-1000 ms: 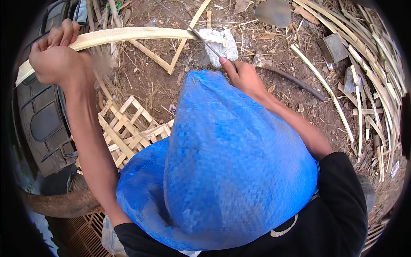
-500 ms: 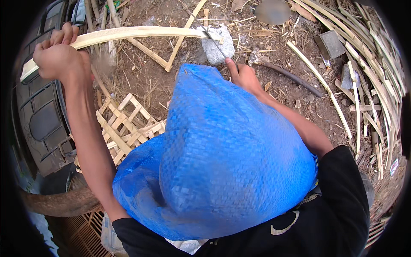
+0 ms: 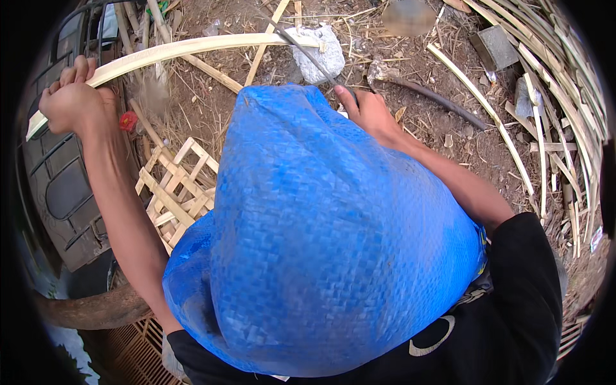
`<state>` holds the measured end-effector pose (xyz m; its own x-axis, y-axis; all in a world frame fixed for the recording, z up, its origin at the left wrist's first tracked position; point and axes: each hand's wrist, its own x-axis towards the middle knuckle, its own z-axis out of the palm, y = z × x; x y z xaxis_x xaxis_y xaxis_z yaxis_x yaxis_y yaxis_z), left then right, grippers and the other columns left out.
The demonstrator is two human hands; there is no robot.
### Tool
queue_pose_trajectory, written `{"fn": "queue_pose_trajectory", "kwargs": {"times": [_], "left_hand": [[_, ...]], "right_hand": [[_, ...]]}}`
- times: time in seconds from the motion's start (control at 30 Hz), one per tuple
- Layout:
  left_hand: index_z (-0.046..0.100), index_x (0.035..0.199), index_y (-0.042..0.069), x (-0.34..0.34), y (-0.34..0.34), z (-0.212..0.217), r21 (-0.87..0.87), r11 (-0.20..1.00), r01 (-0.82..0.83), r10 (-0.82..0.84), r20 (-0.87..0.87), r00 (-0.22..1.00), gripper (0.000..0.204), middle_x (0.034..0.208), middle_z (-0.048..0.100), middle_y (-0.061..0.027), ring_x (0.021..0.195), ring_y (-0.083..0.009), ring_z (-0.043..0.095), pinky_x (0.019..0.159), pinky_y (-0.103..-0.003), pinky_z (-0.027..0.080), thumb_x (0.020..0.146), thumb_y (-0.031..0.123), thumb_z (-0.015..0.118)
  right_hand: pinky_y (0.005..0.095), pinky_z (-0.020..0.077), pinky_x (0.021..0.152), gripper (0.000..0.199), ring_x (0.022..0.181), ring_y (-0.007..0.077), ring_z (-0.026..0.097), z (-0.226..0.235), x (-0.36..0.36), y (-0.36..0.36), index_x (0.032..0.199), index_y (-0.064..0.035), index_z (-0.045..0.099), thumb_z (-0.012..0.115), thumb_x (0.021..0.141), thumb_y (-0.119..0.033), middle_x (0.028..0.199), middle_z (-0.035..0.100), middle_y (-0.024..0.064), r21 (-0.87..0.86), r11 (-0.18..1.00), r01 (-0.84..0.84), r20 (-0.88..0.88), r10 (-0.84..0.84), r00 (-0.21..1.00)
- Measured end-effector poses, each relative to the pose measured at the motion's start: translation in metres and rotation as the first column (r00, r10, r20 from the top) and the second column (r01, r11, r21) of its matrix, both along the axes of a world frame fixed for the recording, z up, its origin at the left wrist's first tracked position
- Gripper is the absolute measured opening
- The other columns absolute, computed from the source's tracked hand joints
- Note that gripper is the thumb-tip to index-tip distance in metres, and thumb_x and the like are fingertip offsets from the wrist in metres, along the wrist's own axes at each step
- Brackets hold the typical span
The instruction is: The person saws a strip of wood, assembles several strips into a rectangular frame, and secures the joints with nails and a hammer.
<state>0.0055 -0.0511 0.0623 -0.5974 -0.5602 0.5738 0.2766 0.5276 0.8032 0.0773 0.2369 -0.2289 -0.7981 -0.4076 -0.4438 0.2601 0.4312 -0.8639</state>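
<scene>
My left hand, raised at the far left, is closed around a long pale bamboo strip. The strip bows across to a whitish stone block, where its far end rests. My right hand is closed on a knife, its handle mostly hidden by the fingers. The dark, narrow blade slants up and left over the strip near its end; whether it cuts in, I cannot tell. A blue woven plastic sheet covers my lap between my arms.
An openwork bamboo lattice lies left of the sheet. Many split strips curve along the right side, near a grey block. A dark stick lies beyond my right forearm. Dark metal framework stands at the left.
My left hand has shifted left and slightly lower with the bamboo strip. The knife lies at a slightly different slant over the strip's end. The whole view has also shifted a little.
</scene>
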Motion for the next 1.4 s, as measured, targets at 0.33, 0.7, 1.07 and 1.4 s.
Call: {"fn": "queue_pose_trajectory", "kwargs": {"times": [0.33, 0.7, 1.07, 1.4], "left_hand": [[0.017, 0.079, 0.013, -0.017, -0.028, -0.008, 0.008, 0.995, 0.100, -0.100, 0.046, 0.994, 0.011, 0.063, 0.024, -0.0048, 0.054, -0.0196, 0.031, 0.054, -0.034, 0.039, 0.084, 0.006, 0.023], [0.015, 0.077, 0.013, -0.020, -0.072, -0.007, 0.066, 0.994, 0.081, -0.085, 0.056, 0.995, 0.015, 0.065, 0.026, -0.0068, 0.052, -0.0212, 0.033, 0.051, -0.037, 0.041, 0.088, 0.008, 0.024], [0.017, 0.076, 0.014, -0.010, -0.064, -0.016, 0.073, 0.997, -0.013, 0.011, 0.027, 1.000, 0.015, 0.063, 0.024, -0.0056, 0.053, -0.0198, 0.030, 0.052, -0.035, 0.036, 0.087, 0.009, 0.026], [0.021, 0.080, 0.010, -0.018, -0.042, -0.038, 0.040, 0.995, -0.093, 0.095, -0.042, 0.995, 0.011, 0.061, 0.027, -0.0079, 0.050, -0.0202, 0.031, 0.052, -0.036, 0.039, 0.088, 0.009, 0.029]], "right_hand": [[0.0541, 0.0477, 0.077, 0.076, 0.072, 0.0440, 0.064, -0.012, 0.003, 0.019, 0.081, 0.0106, 0.064, 0.042, 0.102, -0.059, 0.070, 0.062, 0.0307, 0.022, 1.000, -0.010, 0.024, 0.010, 1.000], [0.0530, 0.0489, 0.077, 0.077, 0.079, 0.0455, 0.068, -0.007, -0.003, 0.030, 0.078, 0.0117, 0.064, 0.044, 0.102, -0.059, 0.073, 0.062, 0.0346, 0.082, 0.997, 0.002, 0.062, -0.007, 0.998], [0.0538, 0.0464, 0.071, 0.077, 0.063, 0.0402, 0.059, -0.002, -0.004, 0.046, 0.077, 0.0121, 0.062, 0.042, 0.103, -0.058, 0.066, 0.059, 0.0308, 0.098, 0.994, -0.052, -0.034, 0.055, 0.998], [0.0555, 0.0480, 0.071, 0.073, 0.067, 0.0455, 0.064, 0.018, -0.011, 0.063, 0.081, 0.0110, 0.065, 0.046, 0.102, -0.057, 0.070, 0.062, 0.0345, 0.127, 0.991, -0.039, -0.100, 0.052, 0.994]]}}
